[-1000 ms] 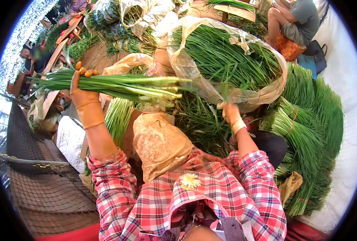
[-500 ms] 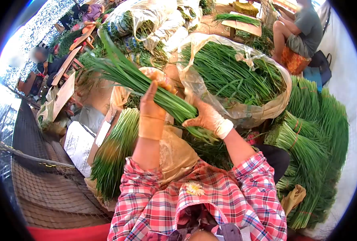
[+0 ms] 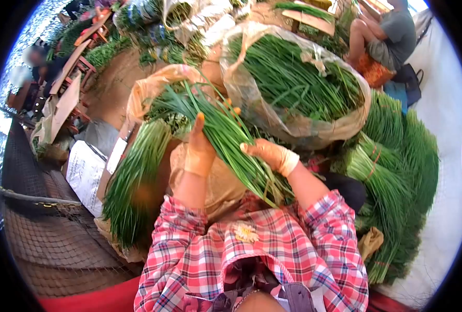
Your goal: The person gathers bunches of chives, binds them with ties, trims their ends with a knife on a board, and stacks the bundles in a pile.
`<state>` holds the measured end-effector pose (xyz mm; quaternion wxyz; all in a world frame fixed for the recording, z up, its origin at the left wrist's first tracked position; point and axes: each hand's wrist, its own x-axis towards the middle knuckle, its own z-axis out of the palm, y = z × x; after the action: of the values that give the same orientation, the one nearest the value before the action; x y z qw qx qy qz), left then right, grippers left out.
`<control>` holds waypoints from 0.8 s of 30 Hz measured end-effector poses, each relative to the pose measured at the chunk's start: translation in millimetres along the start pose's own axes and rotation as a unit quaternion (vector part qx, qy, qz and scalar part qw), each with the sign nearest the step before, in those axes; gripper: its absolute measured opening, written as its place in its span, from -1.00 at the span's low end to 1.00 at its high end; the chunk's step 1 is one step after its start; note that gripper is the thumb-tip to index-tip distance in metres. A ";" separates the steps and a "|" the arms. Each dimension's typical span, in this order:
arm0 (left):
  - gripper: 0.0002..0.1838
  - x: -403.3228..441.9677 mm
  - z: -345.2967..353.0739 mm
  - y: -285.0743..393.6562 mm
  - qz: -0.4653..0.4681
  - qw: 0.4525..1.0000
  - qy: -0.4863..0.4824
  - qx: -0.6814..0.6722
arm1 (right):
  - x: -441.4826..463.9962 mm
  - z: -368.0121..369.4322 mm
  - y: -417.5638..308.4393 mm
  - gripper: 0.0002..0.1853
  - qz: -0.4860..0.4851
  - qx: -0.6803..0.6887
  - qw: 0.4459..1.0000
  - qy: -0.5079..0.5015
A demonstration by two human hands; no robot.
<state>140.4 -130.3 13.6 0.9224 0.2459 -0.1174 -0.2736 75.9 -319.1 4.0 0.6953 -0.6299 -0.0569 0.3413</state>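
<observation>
A crumpled tan bag [image 3: 226, 182], at six o'clock below the hands, is partly hidden by the left forearm. The orange-gloved left hand [image 3: 199, 152] is half open around a loose bunch of long green leaves [image 3: 218, 125], most fingers lost behind it; the pale-gloved right hand [image 3: 275, 156] cups its lower end, thumb on top, other fingers unseen. From the bunch, at eight o'clock lies a pale-stemmed green sheaf [image 3: 137, 177]; at one, a translucent plastic sack [image 3: 241, 93] of greens.
</observation>
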 end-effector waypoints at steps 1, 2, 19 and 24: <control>-0.17 2.5 -2.8 0.5 -0.010 1.000 0.006 -0.007 | 0.4 0.5 -4.9 -0.37 0.024 0.020 0.999 -0.008; -0.23 5.2 -5.0 0.3 0.028 0.998 0.057 0.000 | 0.4 5.3 -7.1 -0.41 0.016 0.053 0.998 0.004; -0.80 12.5 -27.6 116.2 0.232 0.967 0.082 0.061 | -9.5 -22.3 48.4 -0.70 -0.053 0.124 0.975 0.175; -0.68 11.4 -31.7 140.6 0.251 0.965 0.061 0.034 | -30.8 -39.4 54.6 -0.73 -0.077 0.135 0.963 0.218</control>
<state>223.8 -21.8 60.4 0.9579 0.2564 -0.1284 -0.0136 50.6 -370.4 -43.0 0.7939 -0.5828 0.0940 0.1457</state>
